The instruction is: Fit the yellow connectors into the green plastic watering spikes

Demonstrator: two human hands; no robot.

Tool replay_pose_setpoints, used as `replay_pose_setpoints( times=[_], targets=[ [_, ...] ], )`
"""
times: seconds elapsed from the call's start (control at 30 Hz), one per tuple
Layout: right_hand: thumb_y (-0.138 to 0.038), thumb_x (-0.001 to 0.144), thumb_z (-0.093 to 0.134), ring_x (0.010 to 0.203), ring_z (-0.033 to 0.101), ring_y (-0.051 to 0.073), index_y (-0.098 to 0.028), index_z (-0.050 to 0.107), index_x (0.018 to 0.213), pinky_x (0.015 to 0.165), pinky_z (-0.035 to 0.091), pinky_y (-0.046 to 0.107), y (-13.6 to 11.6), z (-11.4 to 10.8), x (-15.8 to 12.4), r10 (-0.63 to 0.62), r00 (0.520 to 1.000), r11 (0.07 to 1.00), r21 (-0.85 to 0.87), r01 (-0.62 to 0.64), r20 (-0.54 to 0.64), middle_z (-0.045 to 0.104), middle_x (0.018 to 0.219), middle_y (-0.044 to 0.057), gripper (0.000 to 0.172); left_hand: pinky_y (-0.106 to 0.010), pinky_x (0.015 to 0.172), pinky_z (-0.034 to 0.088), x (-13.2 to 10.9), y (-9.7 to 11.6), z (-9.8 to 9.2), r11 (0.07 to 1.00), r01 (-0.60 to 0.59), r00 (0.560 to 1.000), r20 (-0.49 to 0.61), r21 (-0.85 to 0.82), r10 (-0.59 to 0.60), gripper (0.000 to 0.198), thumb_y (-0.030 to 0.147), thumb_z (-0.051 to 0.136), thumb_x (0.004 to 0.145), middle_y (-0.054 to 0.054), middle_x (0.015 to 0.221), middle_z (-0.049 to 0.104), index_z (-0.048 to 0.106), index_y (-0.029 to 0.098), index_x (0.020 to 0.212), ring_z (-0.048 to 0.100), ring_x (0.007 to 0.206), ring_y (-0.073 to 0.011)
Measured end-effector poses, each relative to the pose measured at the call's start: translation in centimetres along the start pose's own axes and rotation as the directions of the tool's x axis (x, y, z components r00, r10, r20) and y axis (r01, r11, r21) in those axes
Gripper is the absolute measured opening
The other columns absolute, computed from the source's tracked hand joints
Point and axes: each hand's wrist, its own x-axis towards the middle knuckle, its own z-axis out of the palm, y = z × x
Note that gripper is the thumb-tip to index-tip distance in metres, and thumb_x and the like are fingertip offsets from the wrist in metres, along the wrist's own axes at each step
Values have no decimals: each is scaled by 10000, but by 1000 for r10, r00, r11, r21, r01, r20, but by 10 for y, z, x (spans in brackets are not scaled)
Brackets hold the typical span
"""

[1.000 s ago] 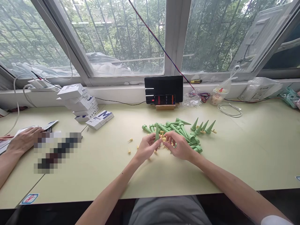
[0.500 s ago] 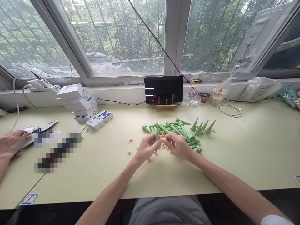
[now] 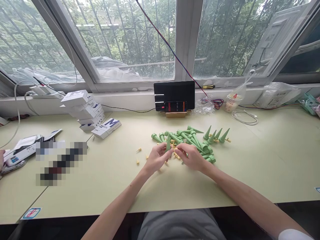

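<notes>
My left hand (image 3: 156, 160) is closed around a green plastic cone spike (image 3: 168, 142), which stands point up between thumb and fingers. Close beside it, my right hand (image 3: 192, 156) is pinched on a small yellow valve piece (image 3: 175, 150) at the side of the spike; the fingertips partly hide it. Behind and under my hands lies a heap of green cone spikes (image 3: 190, 136) with ribbed caps. Loose yellow pieces (image 3: 137, 162) are scattered left of my hands and beneath them. To the right, several green spikes (image 3: 224, 136) stand upright with yellow pieces sticking out of their sides.
Stacked white boxes (image 3: 83, 108) and a single white box (image 3: 107, 128) stand back left. A phone (image 3: 175, 106) leans on a black panel (image 3: 175, 89) at the sill. A white cable (image 3: 245, 117) lies back right. A co-worker's hand (image 3: 1, 159) shows beside flat packages (image 3: 23, 151).
My hands stay nearly in place, with the spike and yellow piece held together. At the far left, the co-worker's hand has drawn back toward the picture's edge, uncovering the packages.
</notes>
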Motion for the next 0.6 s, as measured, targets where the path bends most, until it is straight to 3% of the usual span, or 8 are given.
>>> replay_pose_setpoints(
  times=[0.2, 0.6],
  targets=[
    [-326, 987, 546, 611, 548, 119, -196, 576, 1031, 578, 439, 240, -2, -1, 0, -2, 999, 999, 33, 3, -36, 613, 736, -6, 140, -235, 544, 456, 0, 1, 1, 1000, -3, 1000, -15, 9, 3, 262, 413, 651, 886, -21, 774, 557, 646, 153, 915, 523, 651, -122],
    [-293, 1006, 499, 596, 550, 120, -202, 577, 995, 570, 436, 246, -4, -1, 1, -4, 1000, 999, 45, 5, -13, 611, 725, -7, 120, -243, 526, 441, 1, -3, 0, 1000, 3, 1000, -16, 24, -3, 293, 446, 657, 876, -26, 772, 563, 634, 154, 890, 522, 638, -124]
  ],
)
